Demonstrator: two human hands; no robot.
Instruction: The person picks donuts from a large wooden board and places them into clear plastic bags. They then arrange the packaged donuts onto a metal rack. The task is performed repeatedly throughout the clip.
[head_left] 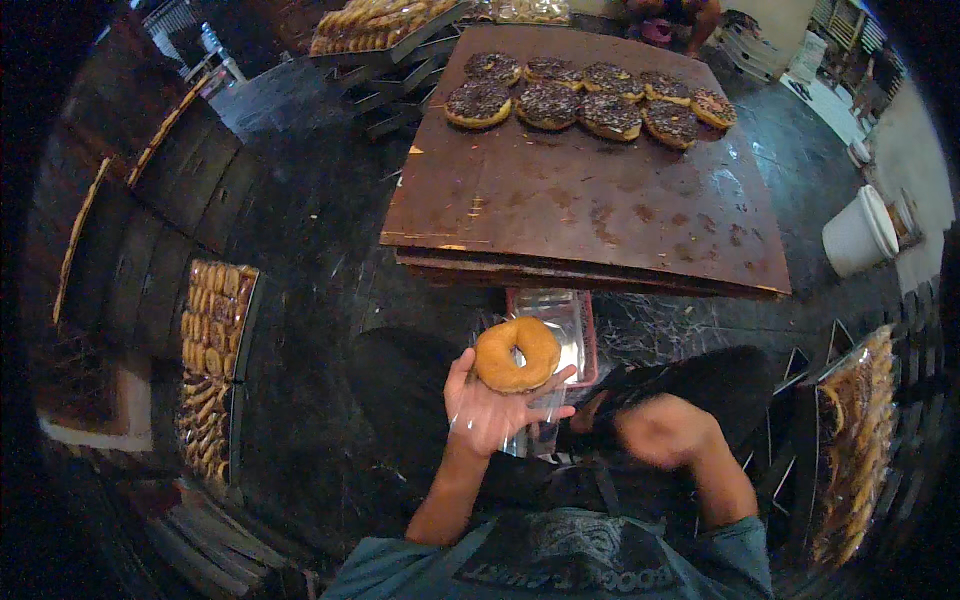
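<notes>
My left hand [490, 415] is turned palm up in front of me, with a plain golden doughnut [517, 355] lying across its fingers. The thumb stands along the doughnut's left side. Clear plastic film [470, 418] shines over the palm. To the right, my right hand [665, 430] hovers above my lap, its fingers smeared by motion, so what it holds, if anything, does not show. Below and behind the doughnut sits a red-rimmed container [590, 340] with clear plastic packaging in it.
Ahead stands a brown board [600, 190] bearing two rows of chocolate-topped doughnuts [548, 104]. Trays of packed pastries stand at the left [215, 320], right [855, 440] and far side [375, 25]. A white bucket [860, 232] is at the right. Another person [690, 20] sits beyond the board.
</notes>
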